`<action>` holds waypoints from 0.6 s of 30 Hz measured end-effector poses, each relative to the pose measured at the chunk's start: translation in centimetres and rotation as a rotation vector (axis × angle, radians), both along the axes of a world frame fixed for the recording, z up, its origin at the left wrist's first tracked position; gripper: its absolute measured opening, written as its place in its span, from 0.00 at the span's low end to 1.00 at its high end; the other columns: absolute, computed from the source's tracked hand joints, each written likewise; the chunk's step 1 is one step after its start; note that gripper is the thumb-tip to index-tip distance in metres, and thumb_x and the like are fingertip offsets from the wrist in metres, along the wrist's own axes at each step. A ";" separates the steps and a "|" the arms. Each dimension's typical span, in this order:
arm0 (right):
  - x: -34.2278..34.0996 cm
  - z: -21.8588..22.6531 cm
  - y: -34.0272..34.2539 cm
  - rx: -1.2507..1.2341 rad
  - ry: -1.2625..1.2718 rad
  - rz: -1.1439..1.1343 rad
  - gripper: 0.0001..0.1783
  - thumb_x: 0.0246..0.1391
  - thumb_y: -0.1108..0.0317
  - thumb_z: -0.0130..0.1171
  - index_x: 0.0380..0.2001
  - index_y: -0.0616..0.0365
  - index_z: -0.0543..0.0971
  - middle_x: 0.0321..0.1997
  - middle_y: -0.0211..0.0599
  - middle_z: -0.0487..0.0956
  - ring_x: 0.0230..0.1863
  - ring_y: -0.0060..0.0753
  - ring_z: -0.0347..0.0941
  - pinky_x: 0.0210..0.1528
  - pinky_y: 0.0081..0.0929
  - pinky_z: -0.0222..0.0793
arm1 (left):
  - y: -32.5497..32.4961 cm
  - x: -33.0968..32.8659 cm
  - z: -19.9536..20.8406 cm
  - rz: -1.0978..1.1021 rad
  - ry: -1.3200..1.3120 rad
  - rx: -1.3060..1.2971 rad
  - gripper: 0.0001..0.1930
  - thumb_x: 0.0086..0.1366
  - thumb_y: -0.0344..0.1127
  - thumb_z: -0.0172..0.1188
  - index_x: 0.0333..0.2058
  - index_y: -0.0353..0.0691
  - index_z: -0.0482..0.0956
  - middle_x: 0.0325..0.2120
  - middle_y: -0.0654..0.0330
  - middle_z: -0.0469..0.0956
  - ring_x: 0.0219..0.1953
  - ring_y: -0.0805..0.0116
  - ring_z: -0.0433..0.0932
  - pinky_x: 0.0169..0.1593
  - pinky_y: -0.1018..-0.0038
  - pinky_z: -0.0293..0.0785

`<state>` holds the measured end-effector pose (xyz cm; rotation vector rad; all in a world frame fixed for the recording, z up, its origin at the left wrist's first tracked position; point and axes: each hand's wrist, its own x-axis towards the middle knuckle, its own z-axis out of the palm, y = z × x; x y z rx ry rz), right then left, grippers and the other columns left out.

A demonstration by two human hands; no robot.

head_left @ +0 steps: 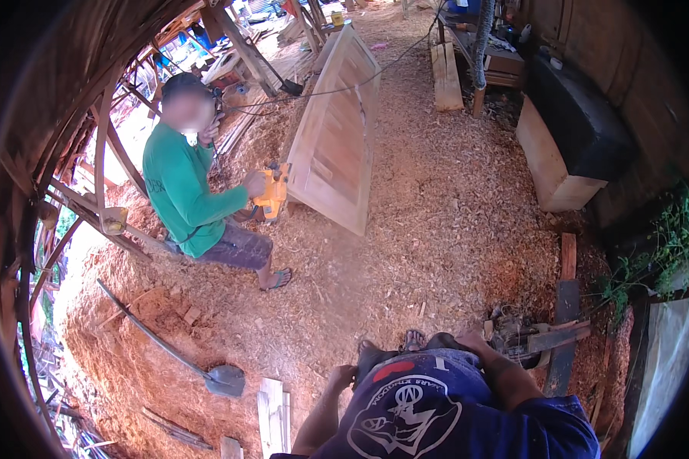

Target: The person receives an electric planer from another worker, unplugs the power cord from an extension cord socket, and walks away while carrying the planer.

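Note:
My left hand is low beside my left thigh, next to the dark cloth of my shorts. My right hand lies by my right knee, near a dark, dirty motor-like machine on the ground. Both hands are small here, and their fingers do not show clearly. No tool can be made out in either. Ahead and to the left, a co-worker in a green long-sleeved shirt holds a yellow power tool at the edge of a large panelled wooden door, propped on its long side.
Wood shavings cover the ground. A long-handled shovel lies at the left, near pale boards. On the right stand a black-topped wooden block and planks. A cable hangs across the door.

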<state>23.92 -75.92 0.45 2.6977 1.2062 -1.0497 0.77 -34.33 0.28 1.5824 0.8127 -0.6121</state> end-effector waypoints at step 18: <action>0.2 -1.9 0.0 0.157 0.328 -0.486 0.24 0.47 0.49 0.42 0.34 0.55 0.78 0.41 0.50 0.75 0.46 0.51 0.69 0.50 0.41 0.63 | 1.6 -1.2 -2.2 -0.278 -0.217 0.145 0.10 0.57 0.38 0.49 0.33 0.41 0.76 0.24 0.59 0.74 0.24 0.69 0.76 0.26 0.75 0.73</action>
